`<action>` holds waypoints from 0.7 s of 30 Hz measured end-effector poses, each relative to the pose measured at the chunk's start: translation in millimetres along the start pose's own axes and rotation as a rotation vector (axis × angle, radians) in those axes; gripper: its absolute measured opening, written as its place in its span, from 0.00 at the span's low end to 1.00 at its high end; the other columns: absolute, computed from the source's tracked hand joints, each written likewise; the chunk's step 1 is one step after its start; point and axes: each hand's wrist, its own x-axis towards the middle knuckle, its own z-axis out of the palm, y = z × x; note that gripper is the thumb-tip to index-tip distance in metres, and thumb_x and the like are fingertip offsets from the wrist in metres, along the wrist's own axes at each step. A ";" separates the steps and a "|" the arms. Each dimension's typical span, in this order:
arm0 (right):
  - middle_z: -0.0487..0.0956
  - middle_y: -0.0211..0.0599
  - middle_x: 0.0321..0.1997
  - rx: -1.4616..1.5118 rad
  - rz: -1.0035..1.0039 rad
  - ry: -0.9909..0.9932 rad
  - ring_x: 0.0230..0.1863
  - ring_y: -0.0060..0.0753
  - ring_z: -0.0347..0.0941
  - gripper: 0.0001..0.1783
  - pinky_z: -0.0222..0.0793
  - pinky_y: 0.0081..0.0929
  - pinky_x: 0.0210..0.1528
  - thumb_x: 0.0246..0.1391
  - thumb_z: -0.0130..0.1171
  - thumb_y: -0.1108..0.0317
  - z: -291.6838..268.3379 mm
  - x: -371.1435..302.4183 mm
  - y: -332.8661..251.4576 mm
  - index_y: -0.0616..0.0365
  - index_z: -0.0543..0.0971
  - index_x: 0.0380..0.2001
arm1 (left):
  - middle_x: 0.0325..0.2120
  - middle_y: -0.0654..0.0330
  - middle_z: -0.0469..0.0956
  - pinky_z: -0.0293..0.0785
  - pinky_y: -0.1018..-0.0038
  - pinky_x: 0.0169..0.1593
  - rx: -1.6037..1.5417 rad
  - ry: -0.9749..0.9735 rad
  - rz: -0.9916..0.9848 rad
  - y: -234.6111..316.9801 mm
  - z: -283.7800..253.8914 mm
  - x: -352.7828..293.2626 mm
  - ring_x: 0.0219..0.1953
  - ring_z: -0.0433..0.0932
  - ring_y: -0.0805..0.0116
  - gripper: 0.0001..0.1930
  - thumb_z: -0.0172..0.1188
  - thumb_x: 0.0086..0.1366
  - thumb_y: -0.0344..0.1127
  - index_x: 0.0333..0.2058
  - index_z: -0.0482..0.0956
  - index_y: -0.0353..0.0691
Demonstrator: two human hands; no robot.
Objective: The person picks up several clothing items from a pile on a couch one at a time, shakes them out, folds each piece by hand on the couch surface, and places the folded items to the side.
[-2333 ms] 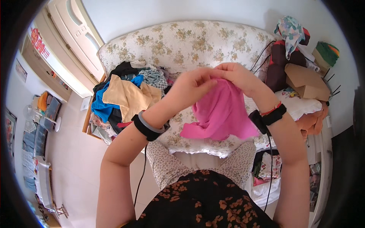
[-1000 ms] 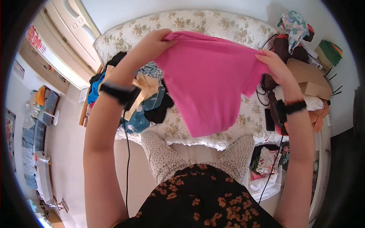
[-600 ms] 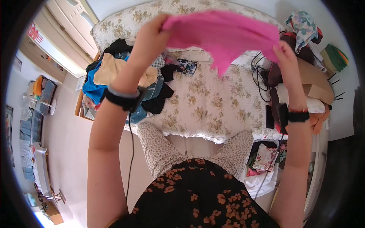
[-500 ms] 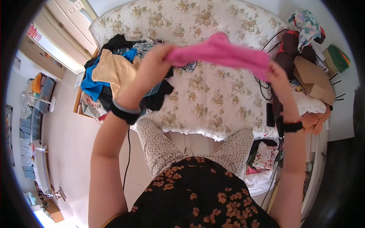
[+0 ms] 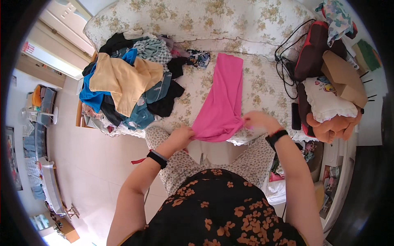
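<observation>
A pink garment (image 5: 223, 98) lies stretched out on the floral sofa cover (image 5: 262, 106), narrow at its far end and wider towards me. Its exact kind is not plain to see. My left hand (image 5: 182, 137) pinches the near left corner, just above my knee. At the near right edge, the fingers of my right hand (image 5: 262, 121) are closed on the cloth, slightly smeared by motion. The near hem sags a little between both hands, over the sofa's front edge.
To the left is a heap of clothes, with a pale yellow garment (image 5: 117, 78) on top and a blue one (image 5: 88, 96) beneath. On the right are black cables (image 5: 283, 61), a dark phone (image 5: 295, 116), a white frilled cushion (image 5: 330, 100) and an opened cardboard box (image 5: 344, 82).
Both hands have come down towards me from raised positions. The pink garment, held bunched and stretched between them in the air before, now lies spread lengthwise on the sofa.
</observation>
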 end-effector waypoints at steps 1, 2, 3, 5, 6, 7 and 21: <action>0.78 0.44 0.29 -0.059 -0.024 0.073 0.33 0.42 0.74 0.12 0.68 0.34 0.38 0.50 0.53 0.64 -10.3 15.8 -4.9 0.60 0.77 0.34 | 0.30 0.49 0.74 0.69 0.59 0.41 -0.026 -0.005 -0.046 1.1 -0.5 1.1 0.37 0.73 0.48 0.08 0.57 0.51 0.32 0.30 0.76 0.37; 0.77 0.46 0.33 -0.050 0.058 0.170 0.38 0.45 0.73 0.13 0.67 0.36 0.41 0.48 0.54 0.65 -23.3 33.0 -15.0 0.57 0.76 0.37 | 0.30 0.49 0.74 0.69 0.59 0.41 -0.027 -0.009 -0.049 2.1 -1.6 3.9 0.37 0.73 0.48 0.08 0.57 0.51 0.32 0.30 0.76 0.37; 0.76 0.48 0.38 -0.040 0.138 0.264 0.42 0.49 0.72 0.15 0.67 0.38 0.45 0.47 0.55 0.65 -29.5 47.6 -26.6 0.55 0.76 0.39 | 0.30 0.48 0.75 0.69 0.59 0.40 -0.090 -0.040 -0.157 2.2 -3.0 6.2 0.37 0.73 0.47 0.09 0.57 0.52 0.33 0.32 0.75 0.36; 0.75 0.49 0.42 -0.008 0.075 0.566 0.45 0.50 0.71 0.17 0.66 0.39 0.48 0.46 0.56 0.66 -20.6 66.3 -35.0 0.57 0.75 0.42 | 0.30 0.47 0.75 0.70 0.59 0.40 -0.155 -0.074 -0.265 1.1 -3.1 9.8 0.37 0.74 0.46 0.10 0.56 0.53 0.33 0.33 0.75 0.36; 0.74 0.50 0.45 0.021 0.009 0.873 0.47 0.51 0.70 0.20 0.66 0.39 0.51 0.46 0.57 0.66 -15.5 75.9 -35.0 0.58 0.74 0.44 | 0.30 0.46 0.75 0.70 0.59 0.40 -0.189 -0.080 -0.297 0.0 -2.5 11.1 0.37 0.74 0.45 0.10 0.56 0.54 0.34 0.34 0.75 0.36; 0.74 0.50 0.45 0.021 0.020 0.879 0.47 0.51 0.70 0.20 0.66 0.39 0.51 0.46 0.57 0.66 -3.8 82.8 -25.5 0.58 0.74 0.44 | 0.29 0.46 0.75 0.70 0.60 0.40 -0.223 -0.088 -0.318 0.2 -1.8 15.6 0.36 0.75 0.45 0.11 0.56 0.55 0.34 0.35 0.74 0.36; 0.76 0.50 0.44 -0.034 0.009 -0.071 0.46 0.49 0.73 0.24 0.68 0.39 0.48 0.47 0.57 0.61 80.2 80.3 -45.8 0.60 0.74 0.47 | 0.24 0.56 0.76 0.71 0.69 0.35 -0.365 -0.570 -0.247 7.8 -76.8 92.5 0.27 0.73 0.65 0.13 0.56 0.58 0.39 0.38 0.74 0.36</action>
